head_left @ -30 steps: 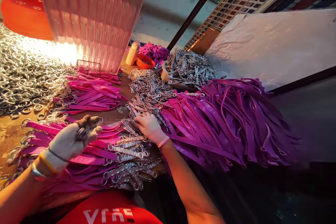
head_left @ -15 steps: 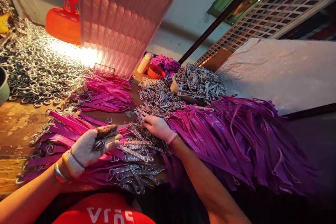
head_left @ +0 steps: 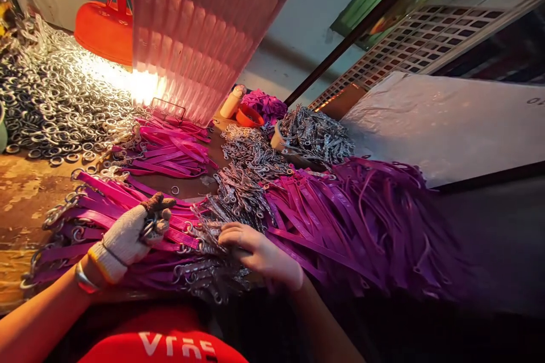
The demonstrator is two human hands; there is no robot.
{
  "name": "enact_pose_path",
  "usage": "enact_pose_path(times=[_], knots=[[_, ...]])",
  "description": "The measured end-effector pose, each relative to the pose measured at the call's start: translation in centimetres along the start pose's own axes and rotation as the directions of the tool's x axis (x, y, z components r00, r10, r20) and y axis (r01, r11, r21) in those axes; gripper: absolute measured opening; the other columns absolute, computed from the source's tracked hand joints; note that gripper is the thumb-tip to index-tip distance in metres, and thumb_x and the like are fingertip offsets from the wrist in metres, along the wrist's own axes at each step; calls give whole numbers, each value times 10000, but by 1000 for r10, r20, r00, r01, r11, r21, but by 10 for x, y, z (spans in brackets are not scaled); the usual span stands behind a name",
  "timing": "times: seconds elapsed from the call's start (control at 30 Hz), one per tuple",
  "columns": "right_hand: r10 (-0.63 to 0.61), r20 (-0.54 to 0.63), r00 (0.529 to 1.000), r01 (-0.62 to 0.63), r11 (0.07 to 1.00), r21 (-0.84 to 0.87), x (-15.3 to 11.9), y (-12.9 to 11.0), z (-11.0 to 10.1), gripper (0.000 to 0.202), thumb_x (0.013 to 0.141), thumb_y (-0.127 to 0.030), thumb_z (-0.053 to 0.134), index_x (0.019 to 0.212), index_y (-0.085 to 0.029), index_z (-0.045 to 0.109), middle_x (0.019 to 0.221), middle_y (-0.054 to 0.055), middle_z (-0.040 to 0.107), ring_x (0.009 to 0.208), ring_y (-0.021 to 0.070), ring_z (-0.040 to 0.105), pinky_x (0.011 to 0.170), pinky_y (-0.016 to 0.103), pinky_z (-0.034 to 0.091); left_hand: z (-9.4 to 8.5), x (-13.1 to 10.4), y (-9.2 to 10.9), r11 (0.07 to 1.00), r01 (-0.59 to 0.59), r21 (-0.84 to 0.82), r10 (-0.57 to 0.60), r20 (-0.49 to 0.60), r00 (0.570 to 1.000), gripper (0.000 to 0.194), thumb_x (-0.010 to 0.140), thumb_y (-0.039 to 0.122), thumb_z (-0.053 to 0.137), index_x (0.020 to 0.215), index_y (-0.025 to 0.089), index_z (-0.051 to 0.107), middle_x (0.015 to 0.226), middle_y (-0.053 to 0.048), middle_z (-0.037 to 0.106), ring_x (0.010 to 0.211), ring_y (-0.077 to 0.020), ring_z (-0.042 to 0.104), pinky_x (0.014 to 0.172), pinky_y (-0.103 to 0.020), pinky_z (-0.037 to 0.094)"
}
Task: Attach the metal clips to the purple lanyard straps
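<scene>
My left hand (head_left: 136,232), in a white glove with dark fingertips, is curled around several small metal rings (head_left: 150,227) above the pink straps (head_left: 106,218). My right hand (head_left: 255,249), in a thin pale glove, is palm down at the metal clasp pieces (head_left: 208,238) on the strap ends. Its fingers are bent and close together; whatever may be under them is hidden. Beyond it lies a heap of loose clasp pieces (head_left: 242,195). Purple straps (head_left: 340,221) spread out to its right.
A red lamp (head_left: 103,31) hangs over a large heap of metal rings (head_left: 46,96) at the left. A ribbed translucent sheet (head_left: 200,28) stands behind. Further back are a bottle (head_left: 233,102), an orange bowl (head_left: 249,116) and a full container (head_left: 279,139).
My right hand has moved from the loose clasp heap toward me, down to the strap ends. My left hand has shifted slightly left, its fingers more curled around the rings. The view has shifted a little.
</scene>
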State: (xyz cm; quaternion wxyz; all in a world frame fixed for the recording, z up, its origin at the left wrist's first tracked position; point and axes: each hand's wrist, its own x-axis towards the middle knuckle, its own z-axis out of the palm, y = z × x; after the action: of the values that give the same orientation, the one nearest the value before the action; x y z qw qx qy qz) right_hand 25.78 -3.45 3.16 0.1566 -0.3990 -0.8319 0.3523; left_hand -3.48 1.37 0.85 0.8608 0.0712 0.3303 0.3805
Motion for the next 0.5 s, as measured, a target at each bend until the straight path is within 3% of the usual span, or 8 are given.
enact_pose_path(times=[0.07,0.13,0.23,0.4,0.5], knots=[[57,27,998,-56,998,-28,-1,0,-7,221,886,-153,583,1059,-211,707,1099,57,714,1145,201,605,1046,369,453,-2,0,-1,1000,18,-8,-18,-6,1000,190,947,301,582,959,119,636,693,-41,620,447,-88,534,301,-140,341],[173,-71,982,-175,984,-21,9,-4,-10,194,897,-206,586,1038,-207,719,1057,43,723,1031,192,648,967,331,489,1,1,-3,1000,24,-8,-25,-17,1000,205,958,306,559,970,116,637,725,-60,650,476,-110,577,307,-150,360],[312,-223,923,-319,948,7,41,-9,-2,246,955,-308,533,1100,-208,704,1020,26,738,929,178,674,849,279,509,10,2,-8,1000,29,0,-29,-6,1000,214,962,306,552,985,113,642,729,-66,667,483,-121,600,307,-152,361],[316,-110,942,-330,934,-140,96,-4,27,205,915,-283,593,1075,-240,714,1009,8,753,931,180,672,821,259,492,18,0,-10,999,48,-1,-48,71,996,279,972,328,533,1075,96,647,750,-83,693,492,-130,626,310,-150,357],[272,-162,948,-290,952,-98,102,1,38,212,888,-175,569,1043,-211,711,1016,23,745,933,174,660,845,273,490,13,-3,-7,1000,20,-13,-19,65,998,333,1012,340,428,1129,104,631,782,-92,707,547,-172,671,344,-195,436]])
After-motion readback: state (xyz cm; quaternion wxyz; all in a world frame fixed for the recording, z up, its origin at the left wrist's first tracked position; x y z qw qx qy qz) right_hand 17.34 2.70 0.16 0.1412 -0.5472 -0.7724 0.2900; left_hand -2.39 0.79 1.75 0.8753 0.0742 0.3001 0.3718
